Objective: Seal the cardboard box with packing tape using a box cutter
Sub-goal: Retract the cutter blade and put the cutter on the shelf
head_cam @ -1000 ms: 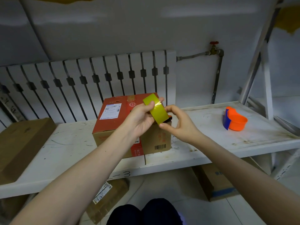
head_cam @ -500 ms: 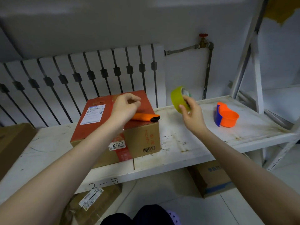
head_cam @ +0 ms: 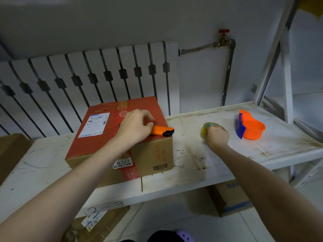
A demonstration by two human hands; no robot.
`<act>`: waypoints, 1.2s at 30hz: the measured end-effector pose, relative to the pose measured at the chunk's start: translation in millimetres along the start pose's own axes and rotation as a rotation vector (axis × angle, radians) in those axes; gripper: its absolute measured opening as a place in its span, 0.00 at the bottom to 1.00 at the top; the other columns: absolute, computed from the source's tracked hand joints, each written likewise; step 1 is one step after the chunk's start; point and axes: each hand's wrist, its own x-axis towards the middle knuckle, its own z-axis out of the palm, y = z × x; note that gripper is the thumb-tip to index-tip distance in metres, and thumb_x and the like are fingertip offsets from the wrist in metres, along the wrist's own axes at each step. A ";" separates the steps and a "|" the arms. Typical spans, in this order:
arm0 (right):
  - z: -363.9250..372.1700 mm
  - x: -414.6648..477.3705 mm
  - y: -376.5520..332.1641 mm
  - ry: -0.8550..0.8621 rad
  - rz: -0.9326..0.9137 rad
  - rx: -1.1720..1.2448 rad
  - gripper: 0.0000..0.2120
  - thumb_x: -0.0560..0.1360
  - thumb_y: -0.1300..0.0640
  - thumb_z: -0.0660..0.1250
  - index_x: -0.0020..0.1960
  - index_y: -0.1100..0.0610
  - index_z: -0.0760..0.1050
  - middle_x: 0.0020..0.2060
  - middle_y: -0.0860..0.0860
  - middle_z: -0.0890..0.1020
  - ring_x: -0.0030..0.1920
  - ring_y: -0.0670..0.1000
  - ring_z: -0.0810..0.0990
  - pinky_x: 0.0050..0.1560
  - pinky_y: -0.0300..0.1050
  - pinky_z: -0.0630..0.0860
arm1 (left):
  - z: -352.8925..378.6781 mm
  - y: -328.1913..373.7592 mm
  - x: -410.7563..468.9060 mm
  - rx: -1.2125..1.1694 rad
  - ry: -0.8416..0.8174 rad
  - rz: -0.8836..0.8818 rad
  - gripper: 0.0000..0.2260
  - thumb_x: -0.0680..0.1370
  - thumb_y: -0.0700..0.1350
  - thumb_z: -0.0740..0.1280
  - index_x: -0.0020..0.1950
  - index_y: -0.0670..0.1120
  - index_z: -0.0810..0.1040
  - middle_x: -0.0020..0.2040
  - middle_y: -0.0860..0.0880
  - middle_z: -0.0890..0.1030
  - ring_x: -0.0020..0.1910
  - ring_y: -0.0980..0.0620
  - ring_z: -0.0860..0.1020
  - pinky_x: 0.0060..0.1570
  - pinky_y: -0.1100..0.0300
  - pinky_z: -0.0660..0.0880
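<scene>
Cardboard box point(head_cam: 120, 142) with a red top sits on the white shelf point(head_cam: 218, 154). Left hand point(head_cam: 135, 127) rests on its top, fingers curled around the orange box cutter point(head_cam: 161, 131). Right hand point(head_cam: 216, 136) grips the yellow tape roll point(head_cam: 204, 131) against the shelf, beside an orange dispenser point(head_cam: 251, 127).

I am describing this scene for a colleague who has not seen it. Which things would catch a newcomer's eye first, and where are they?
The eye goes first to the red-topped cardboard box on the white shelf, where the left hand grips an orange box cutter lying at the box's right edge. To its right, the right hand holds a yellow tape roll on the shelf. Further right stands a bright orange and blue tape dispenser.
</scene>
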 end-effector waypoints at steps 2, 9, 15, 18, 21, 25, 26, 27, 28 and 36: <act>3.1 3.7 3.5 -0.017 -0.003 0.045 0.03 0.72 0.59 0.66 0.41 0.59 0.75 0.40 0.55 0.78 0.41 0.56 0.76 0.38 0.44 0.70 | 1.9 -2.0 1.3 0.011 -0.003 0.006 0.05 0.75 0.44 0.67 0.49 0.51 0.80 0.55 0.49 0.79 0.57 0.48 0.73 0.55 0.52 0.72; -25.1 -1.1 -34.5 0.182 -0.040 0.394 0.12 0.79 0.55 0.59 0.53 0.59 0.78 0.46 0.57 0.82 0.47 0.59 0.79 0.44 0.52 0.77 | 6.5 -6.4 -3.6 -0.017 -0.068 0.023 0.06 0.75 0.43 0.67 0.50 0.51 0.81 0.51 0.52 0.81 0.53 0.51 0.76 0.50 0.56 0.74; -103.6 -22.7 -113.9 0.161 -0.336 0.764 0.15 0.80 0.48 0.54 0.54 0.54 0.76 0.48 0.52 0.82 0.49 0.52 0.79 0.48 0.51 0.77 | -2.6 -9.0 -11.0 -0.053 0.017 0.015 0.08 0.74 0.42 0.67 0.52 0.50 0.79 0.54 0.50 0.79 0.55 0.51 0.75 0.50 0.61 0.67; -111.3 -41.6 -140.4 -0.072 -0.543 0.417 0.20 0.76 0.42 0.59 0.61 0.53 0.71 0.53 0.52 0.79 0.53 0.53 0.77 0.49 0.51 0.76 | -13.5 -11.4 -20.0 -0.076 0.052 0.009 0.08 0.74 0.41 0.66 0.51 0.49 0.80 0.53 0.50 0.81 0.53 0.51 0.75 0.49 0.61 0.68; -102.6 -50.4 -149.3 -0.125 -0.562 0.204 0.19 0.75 0.43 0.61 0.60 0.54 0.71 0.52 0.54 0.77 0.52 0.56 0.76 0.48 0.51 0.74 | -23.1 -16.5 -33.2 -0.096 0.047 -0.020 0.07 0.74 0.42 0.66 0.50 0.50 0.80 0.53 0.50 0.80 0.51 0.53 0.75 0.48 0.59 0.71; -103.8 -56.2 -152.9 -0.062 -0.507 0.230 0.16 0.76 0.46 0.63 0.60 0.53 0.74 0.52 0.52 0.78 0.52 0.55 0.76 0.46 0.51 0.75 | -36.3 -26.4 -49.2 -0.125 0.052 -0.067 0.06 0.75 0.42 0.66 0.49 0.49 0.80 0.52 0.49 0.81 0.53 0.50 0.76 0.51 0.57 0.73; -105.8 -59.4 -153.7 -0.039 -0.497 0.253 0.16 0.77 0.46 0.62 0.60 0.52 0.75 0.52 0.52 0.79 0.52 0.55 0.77 0.46 0.51 0.76 | -39.8 -29.5 -52.4 -0.148 0.055 -0.087 0.06 0.75 0.42 0.66 0.49 0.49 0.80 0.52 0.49 0.81 0.52 0.51 0.76 0.51 0.57 0.73; -108.5 -63.3 -154.5 -0.014 -0.482 0.290 0.15 0.77 0.46 0.61 0.59 0.52 0.75 0.51 0.52 0.80 0.51 0.55 0.78 0.46 0.51 0.77 | -43.3 -32.8 -55.3 -0.186 0.053 -0.112 0.05 0.75 0.41 0.66 0.48 0.50 0.79 0.51 0.50 0.81 0.50 0.51 0.77 0.51 0.57 0.74; -112.3 -68.0 -155.5 0.007 -0.459 0.350 0.15 0.78 0.46 0.60 0.59 0.52 0.75 0.51 0.52 0.80 0.50 0.54 0.79 0.46 0.52 0.78 | -46.0 -36.2 -57.3 -0.229 0.048 -0.140 0.05 0.75 0.41 0.66 0.48 0.50 0.79 0.50 0.49 0.81 0.49 0.51 0.78 0.50 0.55 0.76; -163.0 -120.7 -178.6 -0.420 -0.100 1.480 0.17 0.82 0.51 0.51 0.50 0.58 0.76 0.34 0.50 0.83 0.31 0.44 0.80 0.29 0.36 0.76 | -64.0 -25.6 -78.1 -0.852 -0.018 -0.367 0.15 0.79 0.56 0.57 0.47 0.49 0.78 0.47 0.47 0.83 0.48 0.49 0.81 0.47 0.57 0.77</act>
